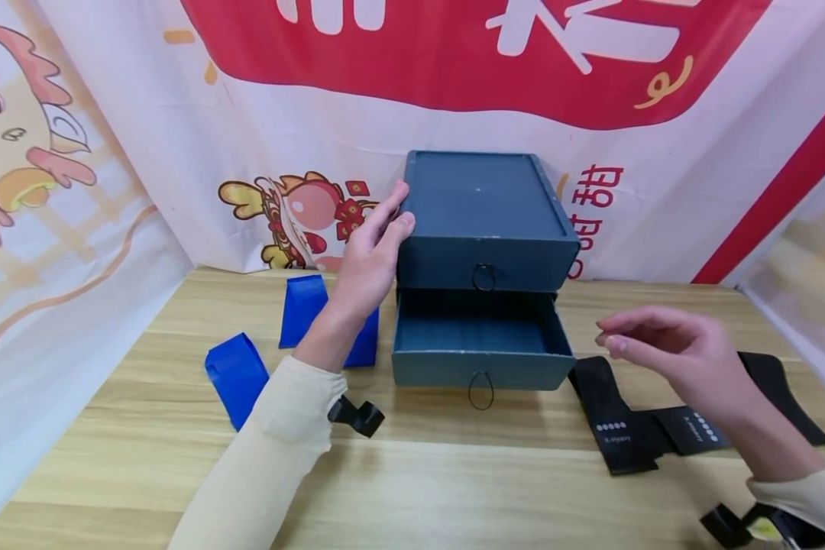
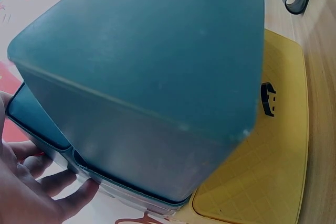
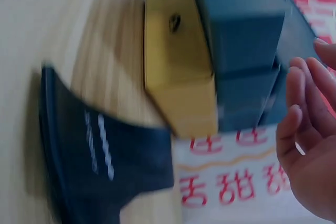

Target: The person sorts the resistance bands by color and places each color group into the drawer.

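Observation:
In the head view, my left hand (image 1: 371,260) rests against the left side of a dark teal drawer box (image 1: 481,191). Its thumb lies near the top front corner, and the left wrist view shows the fingers (image 2: 76,200) along the side. The upper drawer (image 1: 440,263) is closed. Below it, a teal drawer (image 1: 426,370) is pulled out, its visible inside bare, with a thin ring pull (image 1: 481,405) on the front. Both wrist views show a closed yellow drawer (image 3: 173,51) beneath. My right hand (image 1: 687,359) hovers right of the box, fingers loosely bent and holding nothing.
Blue folded strips (image 1: 237,374) stand on the wooden table (image 1: 440,489) at left. Under and beside my right hand lie black bent strips (image 1: 612,435) with white print. A printed cloth (image 1: 357,130) hangs close behind the box.

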`<state>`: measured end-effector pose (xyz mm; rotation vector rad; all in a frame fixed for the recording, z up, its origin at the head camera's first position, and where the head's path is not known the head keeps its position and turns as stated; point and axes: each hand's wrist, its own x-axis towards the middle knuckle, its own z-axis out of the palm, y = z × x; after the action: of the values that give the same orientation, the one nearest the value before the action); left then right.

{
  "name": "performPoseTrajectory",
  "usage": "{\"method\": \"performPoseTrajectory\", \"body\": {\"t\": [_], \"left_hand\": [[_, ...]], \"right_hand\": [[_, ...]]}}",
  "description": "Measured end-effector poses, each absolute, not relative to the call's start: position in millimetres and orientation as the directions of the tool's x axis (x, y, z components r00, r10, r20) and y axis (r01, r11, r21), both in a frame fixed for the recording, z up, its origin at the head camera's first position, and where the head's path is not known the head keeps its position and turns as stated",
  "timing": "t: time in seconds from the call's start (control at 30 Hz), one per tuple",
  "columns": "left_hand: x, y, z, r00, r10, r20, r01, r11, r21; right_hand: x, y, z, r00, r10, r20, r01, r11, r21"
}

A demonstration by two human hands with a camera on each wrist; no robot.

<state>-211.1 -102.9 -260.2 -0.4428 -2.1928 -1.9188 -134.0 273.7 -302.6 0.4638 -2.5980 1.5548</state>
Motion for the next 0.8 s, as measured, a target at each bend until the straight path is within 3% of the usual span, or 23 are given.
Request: {"method": "performPoseTrajectory", "body": {"t": [0.33,0.8], "left_hand": [[-211,-102,-259,-0.934,0.096,0.345,0.355,0.119,0.927],[-209,-103,-262,-0.931,0.09,0.353,0.363,0.126,0.923]], "right_hand": [[-180,300,-329,-0.98,-0.196,-0.045,-0.087,0.617,-0.782],[-204,313,-360,-0.934,-0.263,-0.242,-0.009,0.693,-0.721]]}}
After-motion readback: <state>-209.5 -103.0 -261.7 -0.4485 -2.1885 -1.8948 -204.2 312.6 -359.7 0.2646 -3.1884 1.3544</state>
